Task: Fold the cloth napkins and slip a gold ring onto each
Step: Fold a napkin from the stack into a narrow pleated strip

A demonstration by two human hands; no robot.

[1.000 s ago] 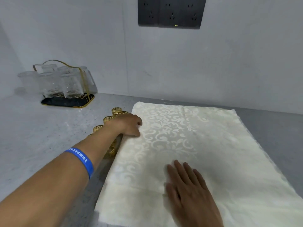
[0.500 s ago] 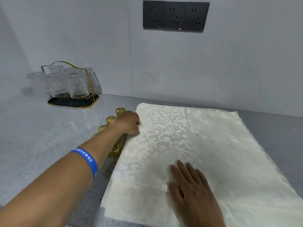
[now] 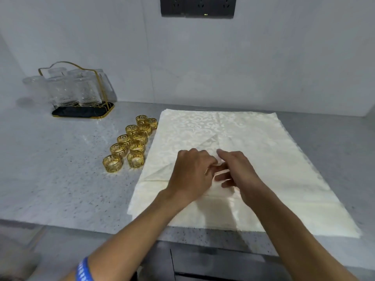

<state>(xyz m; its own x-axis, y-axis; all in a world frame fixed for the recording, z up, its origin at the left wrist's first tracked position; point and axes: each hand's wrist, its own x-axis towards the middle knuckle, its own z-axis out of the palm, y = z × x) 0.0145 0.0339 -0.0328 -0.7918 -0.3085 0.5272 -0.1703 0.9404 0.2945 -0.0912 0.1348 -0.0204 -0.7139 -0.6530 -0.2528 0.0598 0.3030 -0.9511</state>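
Note:
A stack of cream damask napkins (image 3: 263,159) lies flat on the grey speckled counter. Its top napkin has a raised, creased peak (image 3: 213,139) near the middle. My left hand (image 3: 191,173) and my right hand (image 3: 238,171) meet at the napkin's centre, both pinching the top cloth between fingers and thumb, fingertips touching each other. Several gold rings (image 3: 132,145) with a key pattern stand in two rows just left of the napkins, untouched. A blue wristband sits on my left forearm.
A gold wire rack (image 3: 81,94) of clear ribbed glasses on a black tray stands at the back left against the wall. A dark socket strip (image 3: 197,6) is on the wall above. The counter's front edge (image 3: 121,234) runs below the napkins.
My left hand left the napkin's far left corner by the rings and came to the centre. My right hand lifted from lying flat and now pinches the cloth with the left, raising a fold.

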